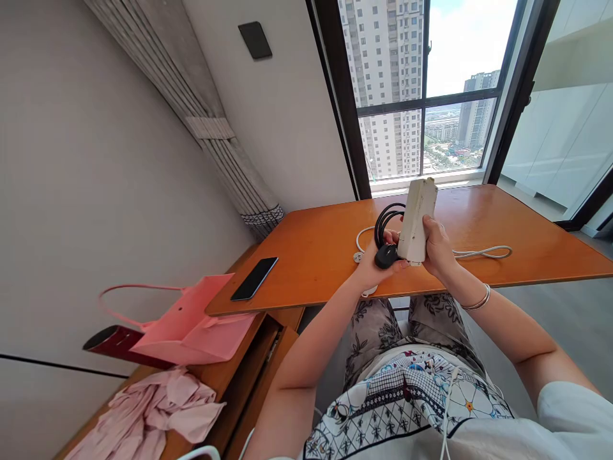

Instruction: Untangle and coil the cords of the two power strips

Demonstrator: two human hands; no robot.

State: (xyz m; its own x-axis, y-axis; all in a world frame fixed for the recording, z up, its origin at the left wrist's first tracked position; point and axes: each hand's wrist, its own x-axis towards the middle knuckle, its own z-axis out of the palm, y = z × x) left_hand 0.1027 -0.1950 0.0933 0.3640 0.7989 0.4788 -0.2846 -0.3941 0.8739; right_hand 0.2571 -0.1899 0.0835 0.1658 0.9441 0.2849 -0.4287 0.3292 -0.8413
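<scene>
A white power strip is held up above the table, tilted on its long side. My right hand is closed around its right side, thumb on its face. My left hand is closed at the strip's lower left, against a black plug. Coiled black cable loops up from that plug beside the strip. Below my hands, a white cable lies on the table, partly hidden by my right wrist. A small white plug lies left of my left hand.
The orange-brown tabletop reaches to the window. A dark phone lies near its left edge. On a lower wooden cabinet to the left are a pink bag, a dark red cylinder and crumpled pink cloth.
</scene>
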